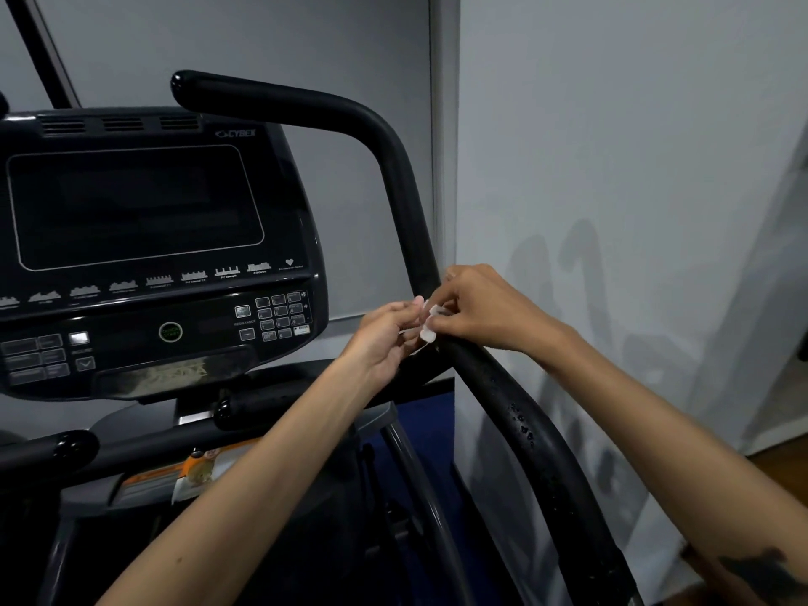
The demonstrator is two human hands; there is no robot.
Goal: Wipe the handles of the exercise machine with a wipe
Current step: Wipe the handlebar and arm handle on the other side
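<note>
A long black curved handle (pixel 393 168) of the exercise machine rises from the lower right, bends at the top and runs left to a rounded end. Its lower stretch (pixel 531 435) carries water droplets. A small white wipe (pixel 428 323) is bunched just in front of this handle at mid height. My left hand (pixel 384 338) pinches the wipe's left edge with its fingertips. My right hand (pixel 476 308) pinches its right side from above, resting against the handle. Both hands partly hide the wipe.
The machine's black console (pixel 144 238) with a dark screen and keypad (pixel 280 314) fills the left. Short black grips (pixel 61 448) stick out below it. An orange and white packet (pixel 205 468) lies on the ledge beneath. A grey wall (pixel 612 168) stands close on the right.
</note>
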